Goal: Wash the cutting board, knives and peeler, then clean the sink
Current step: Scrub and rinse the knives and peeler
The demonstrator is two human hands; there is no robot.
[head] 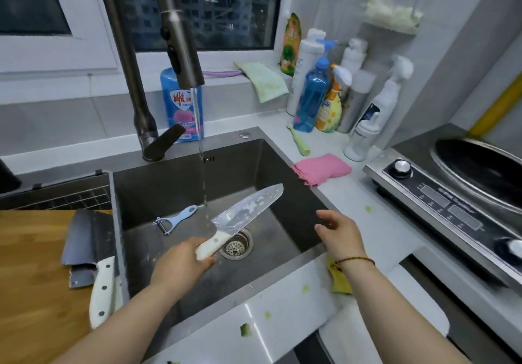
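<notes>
A dark window (203,5) above a white-tiled wall (353,2) and pale countertop (367,222).

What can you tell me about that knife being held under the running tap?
The knife has a broad silvery metal blade and a cream-white handle with a rivet. Whitish spots, maybe suds, cling to the blade's flat. The left hand grips the handle, holding it nearly level over the sink, above the drain, tip pointing up and right in the picture. The water stream lands on the blade near the handle. Nothing else touches it.
</notes>
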